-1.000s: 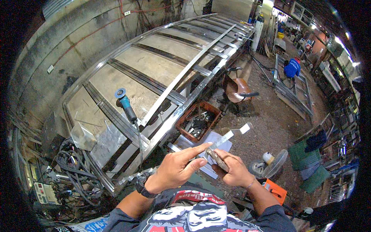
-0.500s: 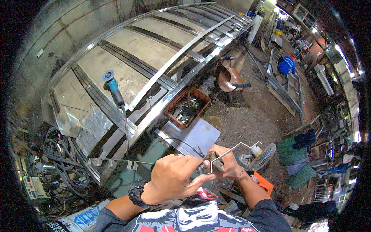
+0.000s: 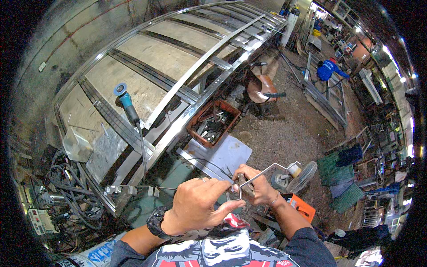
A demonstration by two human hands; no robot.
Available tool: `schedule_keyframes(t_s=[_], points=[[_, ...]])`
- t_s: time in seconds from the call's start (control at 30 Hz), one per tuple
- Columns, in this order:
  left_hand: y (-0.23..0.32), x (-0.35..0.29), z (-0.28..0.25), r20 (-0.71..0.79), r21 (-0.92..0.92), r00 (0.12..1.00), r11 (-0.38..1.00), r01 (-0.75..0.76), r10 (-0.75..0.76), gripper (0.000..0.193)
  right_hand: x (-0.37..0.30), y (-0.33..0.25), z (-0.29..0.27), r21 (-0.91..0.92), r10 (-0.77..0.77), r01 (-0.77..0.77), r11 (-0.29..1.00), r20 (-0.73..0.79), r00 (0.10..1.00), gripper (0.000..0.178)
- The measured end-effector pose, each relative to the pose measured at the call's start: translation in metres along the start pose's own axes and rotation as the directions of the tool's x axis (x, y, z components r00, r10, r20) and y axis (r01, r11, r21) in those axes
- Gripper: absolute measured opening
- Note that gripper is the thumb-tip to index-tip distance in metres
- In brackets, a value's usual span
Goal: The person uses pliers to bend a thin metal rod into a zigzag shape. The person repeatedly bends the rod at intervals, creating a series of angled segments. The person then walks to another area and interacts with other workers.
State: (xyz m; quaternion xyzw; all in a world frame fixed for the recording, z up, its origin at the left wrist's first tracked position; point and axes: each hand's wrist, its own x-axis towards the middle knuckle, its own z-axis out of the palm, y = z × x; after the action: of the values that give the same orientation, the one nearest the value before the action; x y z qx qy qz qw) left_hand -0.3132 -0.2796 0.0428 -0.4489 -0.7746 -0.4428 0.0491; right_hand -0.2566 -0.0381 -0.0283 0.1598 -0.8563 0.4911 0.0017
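Between my hands is a thin metal rod [image 3: 267, 170] bent into several angles, its far end reaching right over a fan. My left hand [image 3: 198, 202], a dark watch on its wrist, is closed round the rod just left of a sharp bend, with its thumb along the lower side. My right hand [image 3: 261, 186] grips a dark, worn metal tool [image 3: 246, 184] set against the rod beside that bend; its exact kind is hidden by the fingers. Left of my left hand, a straight thin rod [image 3: 168, 188] runs toward some bent metal pieces [image 3: 129, 189] at the bench edge.
An angle grinder [image 3: 127, 107] lies on a large metal frame [image 3: 173, 82] at the left. Near it stands a reddish crate [image 3: 213, 122] of scraps. A standing fan [image 3: 302, 175] and orange case [image 3: 299, 208] are at my right. Farther off, a person in blue [image 3: 329, 70] bends over another frame.
My view has shifted slightly. Both hands keep their hold on the rod and tool, with little visible movement. The person in blue now has an arm stretched out to the right.
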Motion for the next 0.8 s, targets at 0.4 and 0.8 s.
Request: schedule_keyframes(t_s=[0.4, 0.8], points=[[-0.0062, -0.0010, -0.0008, 0.016, 0.026, 1.000, 0.999, 0.021, -0.021, 0.039, 0.0063, -0.0078, -0.0008, 0.092, 0.000, 0.004, 0.996, -0.046, 0.999, 0.032], [-0.0105, 0.0006, 0.0007, -0.005, -0.013, 1.000, 1.000, 0.009, -0.009, 0.040, 0.0090, -0.0015, 0.0047, 0.066, -0.048, 0.052, 0.996, -0.062, 0.997, 0.019]])
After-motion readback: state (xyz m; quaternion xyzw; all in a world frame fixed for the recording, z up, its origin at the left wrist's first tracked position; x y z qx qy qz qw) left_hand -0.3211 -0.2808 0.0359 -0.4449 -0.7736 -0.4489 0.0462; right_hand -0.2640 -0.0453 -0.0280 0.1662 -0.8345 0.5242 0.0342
